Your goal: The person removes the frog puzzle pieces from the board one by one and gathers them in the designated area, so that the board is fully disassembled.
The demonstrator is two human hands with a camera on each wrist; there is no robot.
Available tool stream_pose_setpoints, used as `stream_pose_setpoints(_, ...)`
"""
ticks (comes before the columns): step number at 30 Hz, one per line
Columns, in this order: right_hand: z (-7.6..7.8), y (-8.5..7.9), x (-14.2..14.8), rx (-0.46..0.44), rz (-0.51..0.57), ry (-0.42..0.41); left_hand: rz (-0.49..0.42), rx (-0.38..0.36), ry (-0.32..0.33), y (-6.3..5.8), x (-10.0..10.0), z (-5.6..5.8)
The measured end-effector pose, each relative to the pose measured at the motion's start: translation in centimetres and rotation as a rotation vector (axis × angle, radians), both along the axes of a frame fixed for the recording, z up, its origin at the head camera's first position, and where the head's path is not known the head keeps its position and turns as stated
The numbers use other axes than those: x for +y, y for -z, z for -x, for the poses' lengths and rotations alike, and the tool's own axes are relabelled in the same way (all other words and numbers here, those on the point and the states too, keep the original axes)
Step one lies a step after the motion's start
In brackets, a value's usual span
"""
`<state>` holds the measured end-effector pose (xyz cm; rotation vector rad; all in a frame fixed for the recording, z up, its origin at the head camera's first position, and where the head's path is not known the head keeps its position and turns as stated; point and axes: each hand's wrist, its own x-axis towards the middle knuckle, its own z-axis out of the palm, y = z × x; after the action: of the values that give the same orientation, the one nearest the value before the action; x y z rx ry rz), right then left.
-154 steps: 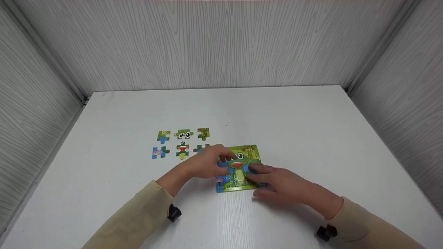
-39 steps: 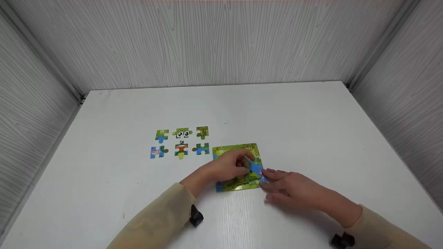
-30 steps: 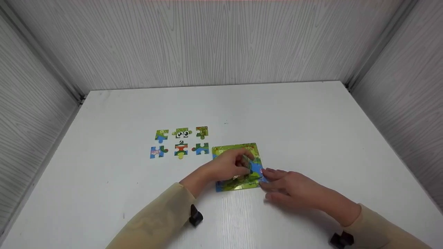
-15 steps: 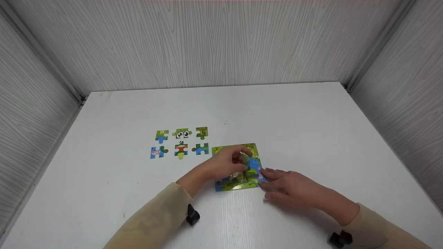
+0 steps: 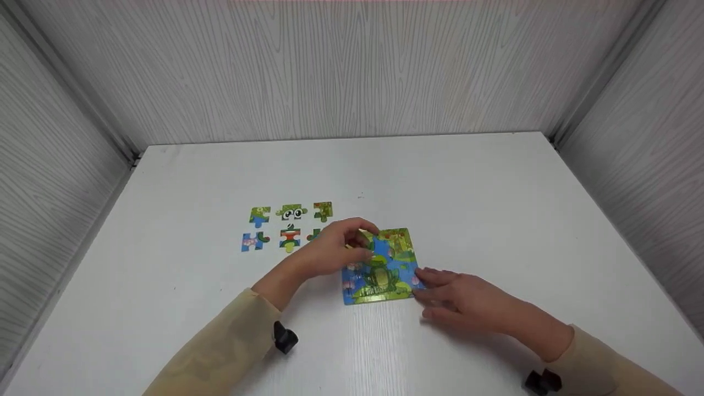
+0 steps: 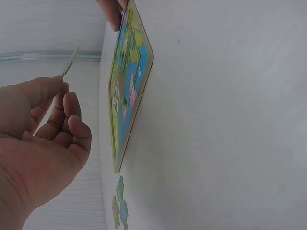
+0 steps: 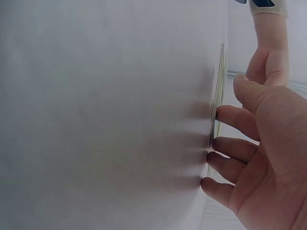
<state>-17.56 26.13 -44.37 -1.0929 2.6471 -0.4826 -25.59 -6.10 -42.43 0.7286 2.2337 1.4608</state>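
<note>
A square frog-picture puzzle board lies on the white table in front of me. Over its upper part my left hand pinches a blue and green puzzle piece between thumb and forefinger. In the left wrist view this piece appears edge-on, raised clear of the board. My right hand rests by the board's lower right edge, fingers extended. The right wrist view has those fingertips touching the edge of the board. The piece hides the frog's face in the head view.
Left of the board several loose puzzle pieces lie in two rows, among them one with eyes, one with a red mouth and a pink-flowered one. My left hand partly covers the nearest piece. Grey wood-grain walls enclose the table.
My left hand has moved left and away from me over the board, with the puzzle piece in its pinch, uncovering the frog's body. The right hand stays at the edge; the loose pieces lie unmoved.
</note>
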Motion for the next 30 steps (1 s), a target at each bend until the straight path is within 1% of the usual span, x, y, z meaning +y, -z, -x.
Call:
stream_pose_setpoints(8, -0.3, -0.4, -0.4, 0.054, -0.059, -0.004, 0.041, 0.003, -0.078, -0.2, -2.9, 0.0)
stream_pose_setpoints(14, -0.2, -0.7, -1.0, 0.083, -0.063, -0.028, 0.062, 0.020, -0.131, -0.1, -4.9, -0.1)
stream_pose_setpoints(19, -0.1, -0.6, -1.7, 0.058, -0.072, -0.045, 0.081, 0.014, -0.171, -0.1, -6.2, -0.4)
stream_pose_setpoints(25, 0.1, -0.6, -2.1, 0.024, -0.083, -0.067, 0.076, -0.009, -0.197, 0.2, -7.7, -0.7)
stream_pose_setpoints(30, 0.2, -0.5, -1.9, 0.021, -0.073, -0.103, 0.072, -0.041, -0.215, 0.6, -8.6, -0.8)
